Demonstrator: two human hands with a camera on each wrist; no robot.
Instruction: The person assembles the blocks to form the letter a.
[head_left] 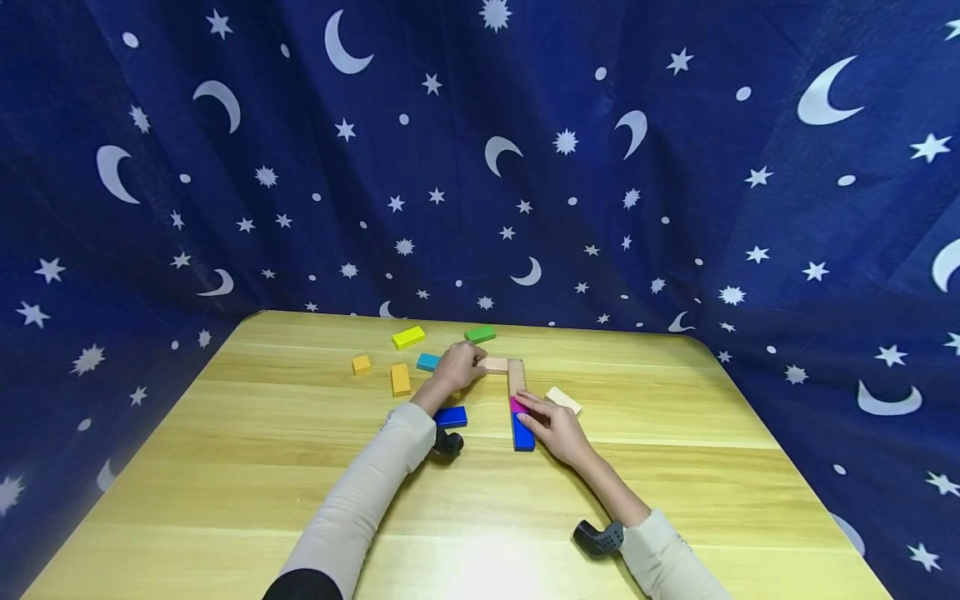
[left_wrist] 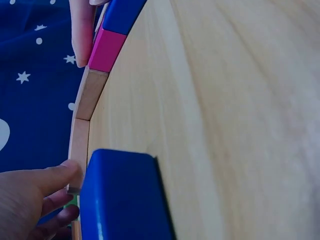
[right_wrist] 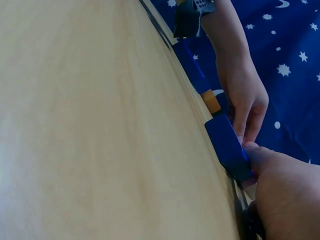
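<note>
My left hand (head_left: pixel 459 367) pinches a pale wooden block (head_left: pixel 493 365), its thumb (left_wrist: pixel 65 175) on the near face. That block meets the far end of an upright-running row at a corner. The row lies lengthwise on the table: a tan wooden block (head_left: pixel 516 375), a magenta block (head_left: pixel 517 405) and a blue block (head_left: pixel 523 433), end to end. My right hand (head_left: pixel 558 429) rests against the right side of the row, fingers extended by the magenta block and thumb by the blue one. In the right wrist view, the blue block (right_wrist: pixel 227 145) partly hides the fingertips.
Left of the row lie another blue block (head_left: pixel 452 417), a light-blue block (head_left: pixel 428 362), an orange block (head_left: pixel 401 380), a small orange block (head_left: pixel 362 365) and a yellow block (head_left: pixel 408 337). A green block (head_left: pixel 480 334) lies farther back. A cream block (head_left: pixel 564 400) lies beyond my right hand.
</note>
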